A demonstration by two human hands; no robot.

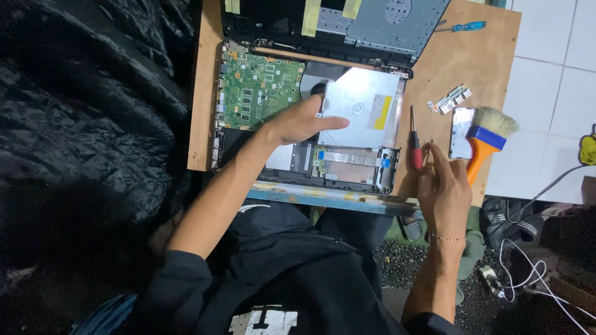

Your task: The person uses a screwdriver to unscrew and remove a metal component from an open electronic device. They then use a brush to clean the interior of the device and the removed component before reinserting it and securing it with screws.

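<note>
Laptop chassis (347,167), opened with its insides bared, lies on a small wooden table (459,62), its detached-looking lid panel (372,22) at the far edge. A green circuit board (257,90) fills the chassis's far-left part, and a silver optical drive (363,115) sits to its right. The person's left hand (301,121) rests flat over the middle of the chassis, fingers loosely spread and pressing on the drive's left edge, gripping nothing. The right hand (444,189) hovers at the table's near-right edge, fingertips pinched together near the handle of a red-handled screwdriver (414,146) that lies just right of the chassis; whether the fingers hold anything small cannot be told. Farther right lie a paintbrush (487,139) with an orange handle across a small silver plate (461,130), a little connector board (450,99), and, at the far side, a blue-handled screwdriver (462,26).
</note>
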